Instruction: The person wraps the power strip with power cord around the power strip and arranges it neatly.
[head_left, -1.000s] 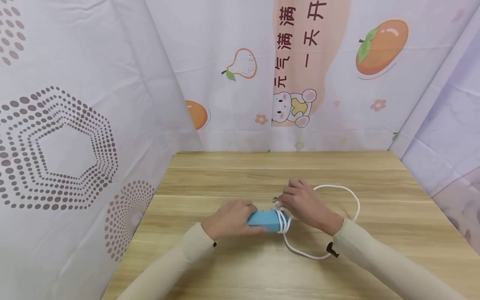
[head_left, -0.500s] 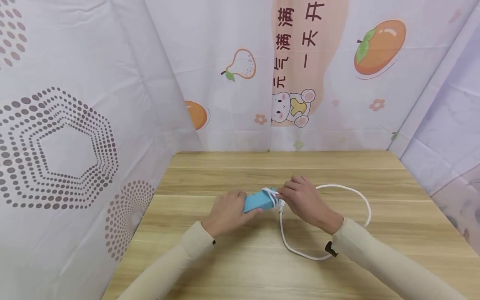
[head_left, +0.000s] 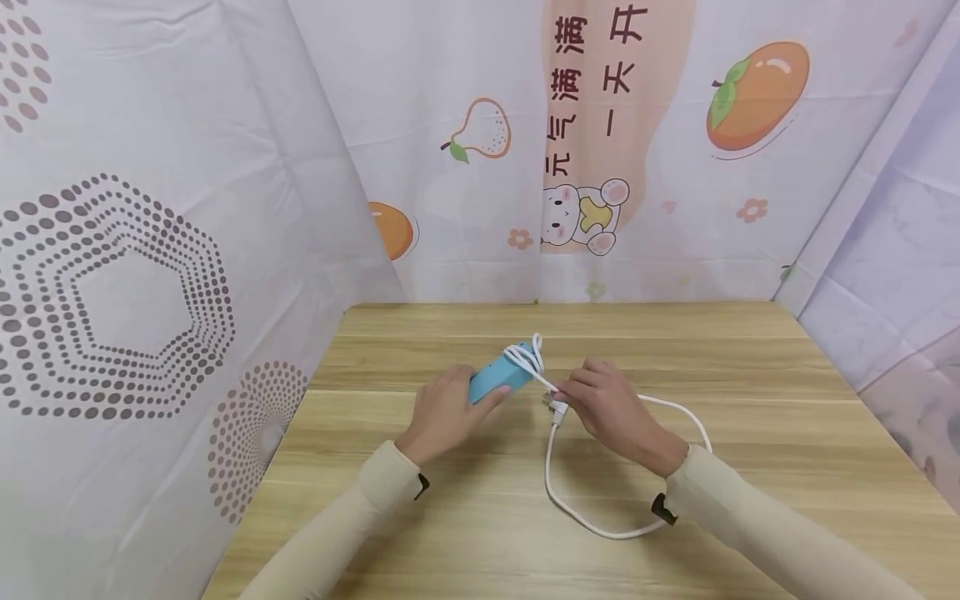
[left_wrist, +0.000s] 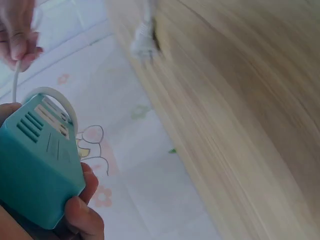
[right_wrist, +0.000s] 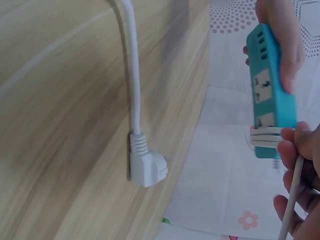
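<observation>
A blue power strip with sockets and slots is gripped at its near end by my left hand. It is tilted, its far end pointing up and right in the head view. White cord is wound around that far end, and one loop stands loose at the tip. My right hand pinches the cord between thumb and fingers, right of the strip. Just below those fingertips, the white plug lies on the wooden table. The left wrist view also shows the strip in my left fingers.
The rest of the cord curves over the table in a wide loop, passing beneath my right forearm. Printed curtains stand behind the table and along both sides. A dark strap shows at my right wrist.
My left hand has moved the power strip away and left, turning its wound end upward. A length of cord now stretches from strip to right hand. The plug now shows below the right fingers.
</observation>
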